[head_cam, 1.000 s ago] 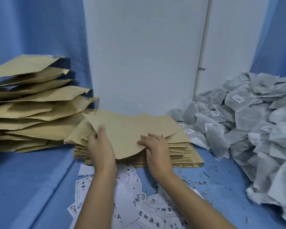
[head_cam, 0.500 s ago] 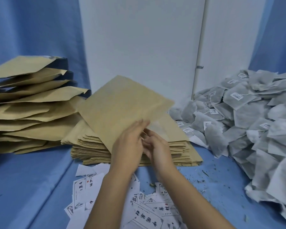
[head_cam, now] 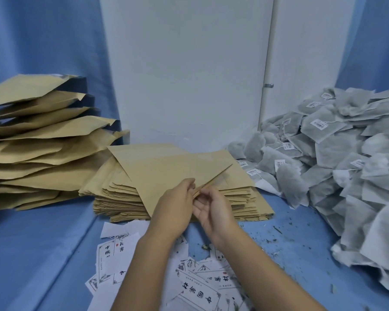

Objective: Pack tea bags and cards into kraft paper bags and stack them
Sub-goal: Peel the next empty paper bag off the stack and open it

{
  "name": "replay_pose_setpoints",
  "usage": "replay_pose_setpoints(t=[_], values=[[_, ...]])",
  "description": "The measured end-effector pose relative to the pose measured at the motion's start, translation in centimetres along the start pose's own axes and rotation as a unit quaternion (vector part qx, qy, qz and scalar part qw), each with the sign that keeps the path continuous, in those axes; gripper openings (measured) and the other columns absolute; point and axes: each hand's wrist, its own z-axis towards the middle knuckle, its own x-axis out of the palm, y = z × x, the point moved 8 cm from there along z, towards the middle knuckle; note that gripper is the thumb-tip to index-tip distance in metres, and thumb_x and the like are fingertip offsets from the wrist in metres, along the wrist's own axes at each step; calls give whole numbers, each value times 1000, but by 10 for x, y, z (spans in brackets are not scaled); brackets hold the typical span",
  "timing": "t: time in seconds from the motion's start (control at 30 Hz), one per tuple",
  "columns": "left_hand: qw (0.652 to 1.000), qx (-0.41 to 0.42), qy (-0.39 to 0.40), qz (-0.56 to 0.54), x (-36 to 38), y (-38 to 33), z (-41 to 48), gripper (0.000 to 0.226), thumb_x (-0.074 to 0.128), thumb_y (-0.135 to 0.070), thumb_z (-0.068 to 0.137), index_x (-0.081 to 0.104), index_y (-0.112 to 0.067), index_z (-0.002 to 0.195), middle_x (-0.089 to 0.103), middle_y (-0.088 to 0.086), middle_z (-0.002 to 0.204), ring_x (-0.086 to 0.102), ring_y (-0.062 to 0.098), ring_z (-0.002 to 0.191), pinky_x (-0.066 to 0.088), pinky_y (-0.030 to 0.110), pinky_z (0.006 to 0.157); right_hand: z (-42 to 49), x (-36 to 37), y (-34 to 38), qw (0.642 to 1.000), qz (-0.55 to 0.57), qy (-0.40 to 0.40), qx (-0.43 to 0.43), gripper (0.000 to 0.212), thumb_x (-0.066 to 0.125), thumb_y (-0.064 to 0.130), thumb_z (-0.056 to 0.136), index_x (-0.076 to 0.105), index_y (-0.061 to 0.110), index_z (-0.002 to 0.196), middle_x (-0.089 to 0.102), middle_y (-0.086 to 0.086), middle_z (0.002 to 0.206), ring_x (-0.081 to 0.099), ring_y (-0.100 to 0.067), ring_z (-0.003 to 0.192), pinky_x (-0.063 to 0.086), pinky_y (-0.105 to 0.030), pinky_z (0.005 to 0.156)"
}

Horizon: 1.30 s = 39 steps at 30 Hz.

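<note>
Your left hand [head_cam: 175,209] pinches the near corner of 1 kraft bag [head_cam: 166,169], fingers curled over its top face. Your right hand [head_cam: 213,212] meets it at the same corner, palm turned partly up. Its thumb and fingertips are curled onto the bag's edge, where the 2 paper layers show a thin gap. You hold the bag tilted, its far side low over the stack [head_cam: 245,198] of flat bags. That stack sits mid-table on the blue cloth [head_cam: 43,254], in front of the white board [head_cam: 189,75]. To your left, well apart from both hands, puffed bags [head_cam: 43,149] lie piled, their open ends pointing right. To your right a heap of tea bags [head_cam: 335,164], grey-white with small labels and strings, runs from the board to the near edge. Cards [head_cam: 126,254] printed with black characters lie scattered under your forearms, just beside the stack. Tea crumbs [head_cam: 279,230] dot the cloth between the cards and the tea bags.
</note>
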Motion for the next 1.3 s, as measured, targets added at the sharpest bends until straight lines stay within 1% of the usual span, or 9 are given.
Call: replay_pose_setpoints(t=[0.13,0.27,0.43,0.7,0.87,0.93,1.03,1.17,1.3], values=[[995,29,-16,92,4,-14,-5,59,44,-7,91,28,-21,147,59,9,128,55,26,115,45,39,94,-1,-5,3,994,-107,-36,-9,31,40,-10,86,43,10,63,42,0,47,43,-8,43,37,-19,42],[994,28,-36,104,7,-18,-8,66,38,-5,92,14,-23,150,61,9,122,57,27,108,46,37,89,-3,-6,4,997,-68,-45,-1,25,45,-11,87,51,6,69,50,-3,50,50,-8,43,43,-16,42],[995,47,-63,63,3,-27,-13,68,39,-6,90,16,-26,150,61,6,119,56,25,105,44,34,84,-2,-14,9,988,-116,-104,-2,27,52,-6,84,43,13,68,31,-4,54,27,-11,44,27,-20,40],[992,57,-113,23,-4,-26,-11,58,38,-4,95,27,-28,147,66,9,107,59,29,101,45,35,81,-8,-19,14,982,-121,-143,-32,36,48,-14,82,43,10,56,42,3,41,39,-5,35,42,-16,40],[989,81,-103,75,-6,-26,-11,66,45,-3,88,31,-32,146,61,-3,126,56,21,111,43,30,84,-8,-12,11,991,-50,-126,-11,13,51,-8,88,61,-1,85,53,-1,46,46,-4,34,47,-17,42],[984,98,-107,100,-6,-28,-12,68,46,0,87,32,-31,146,57,-6,130,55,19,113,41,30,84,-6,-16,10,990,-44,-137,-7,15,51,-3,91,63,-2,100,63,-7,63,56,-8,42,53,-20,48],[972,97,-160,144,-25,-16,-17,68,49,11,81,44,-20,141,55,0,135,55,24,116,41,33,87,-5,-30,18,983,-47,-177,-8,10,48,4,96,59,6,96,65,-13,87,67,-20,76,58,-28,62],[971,-12,-205,127,-51,14,-20,59,45,10,85,43,-12,139,50,7,138,50,28,120,41,38,89,-6,-61,42,959,-16,-278,-49,15,44,2,96,55,11,102,51,-5,78,45,-11,62,52,-27,60],[971,-36,-180,152,-32,0,-18,53,40,5,90,41,-12,140,55,8,132,56,30,111,40,34,78,-5,-40,46,974,-53,-204,-86,13,51,2,94,57,13,94,64,-5,97,61,-16,85,56,-27,68]])
